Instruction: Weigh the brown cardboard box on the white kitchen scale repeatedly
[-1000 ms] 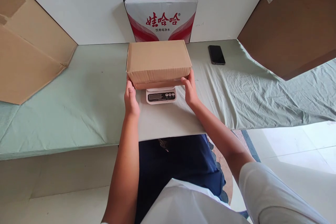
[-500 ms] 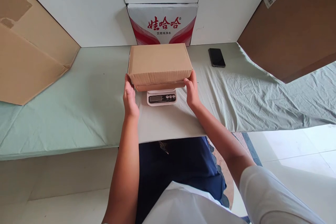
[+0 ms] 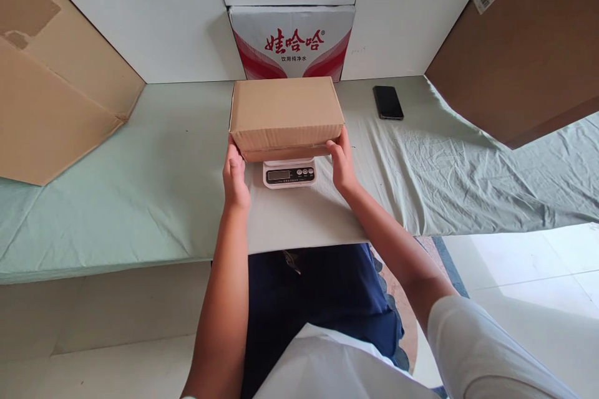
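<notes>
A closed brown cardboard box [image 3: 287, 106] is held level between my two hands, over a small white digital scale [image 3: 290, 183]. My left hand [image 3: 235, 177] grips the box's near left corner. At the near right corner, my right hand [image 3: 341, 159] has its thumb on the front face and its other fingers round the side. Only the scale's front panel with its display and buttons shows; the box hides the rest. Whether the box rests on the scale's platform I cannot tell.
Behind the box stands a white and red carton [image 3: 294, 43] with red characters. A black phone [image 3: 388, 103] lies to the right on the green cloth [image 3: 182, 156]. Large cardboard boxes flank the table at left [image 3: 65, 93] and right [image 3: 519, 56].
The whole view has shifted very slightly. Both hands stay on the box, with the left hand's fingers slightly closer to its corner.
</notes>
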`<move>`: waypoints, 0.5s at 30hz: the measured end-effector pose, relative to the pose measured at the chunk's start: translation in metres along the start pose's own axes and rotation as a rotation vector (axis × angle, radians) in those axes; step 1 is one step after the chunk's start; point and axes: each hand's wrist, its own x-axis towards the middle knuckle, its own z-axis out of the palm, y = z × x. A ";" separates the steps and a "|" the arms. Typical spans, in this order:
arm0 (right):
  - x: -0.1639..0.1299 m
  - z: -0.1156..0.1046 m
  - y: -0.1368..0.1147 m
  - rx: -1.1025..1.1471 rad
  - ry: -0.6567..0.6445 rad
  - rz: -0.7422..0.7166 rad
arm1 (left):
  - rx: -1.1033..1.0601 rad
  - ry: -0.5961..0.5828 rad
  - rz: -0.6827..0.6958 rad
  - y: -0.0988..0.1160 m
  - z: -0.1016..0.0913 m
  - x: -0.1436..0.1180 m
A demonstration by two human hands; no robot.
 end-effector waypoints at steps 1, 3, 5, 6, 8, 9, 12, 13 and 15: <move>0.000 0.000 0.000 -0.001 -0.003 -0.002 | -0.003 -0.004 0.003 0.000 0.000 0.000; 0.000 0.001 0.000 -0.019 -0.010 0.003 | -0.005 -0.005 0.001 0.001 0.000 0.001; -0.001 0.002 0.000 -0.028 -0.011 0.009 | -0.004 -0.001 -0.003 0.002 0.001 0.000; -0.002 0.002 0.001 -0.025 -0.009 0.010 | -0.005 -0.004 -0.001 0.003 0.002 -0.001; -0.004 0.001 0.004 -0.012 -0.004 0.002 | -0.012 -0.017 0.012 0.005 0.003 -0.002; -0.004 0.000 0.006 -0.008 -0.003 -0.006 | -0.017 -0.027 0.020 0.006 0.004 -0.002; 0.007 -0.004 0.011 -0.007 0.000 -0.047 | -0.031 -0.067 0.049 0.013 0.003 0.007; 0.016 -0.005 0.012 -0.009 0.002 -0.067 | -0.038 -0.082 0.056 0.015 0.003 0.015; 0.042 -0.006 0.015 -0.024 0.008 -0.111 | -0.057 -0.107 0.070 0.018 0.002 0.040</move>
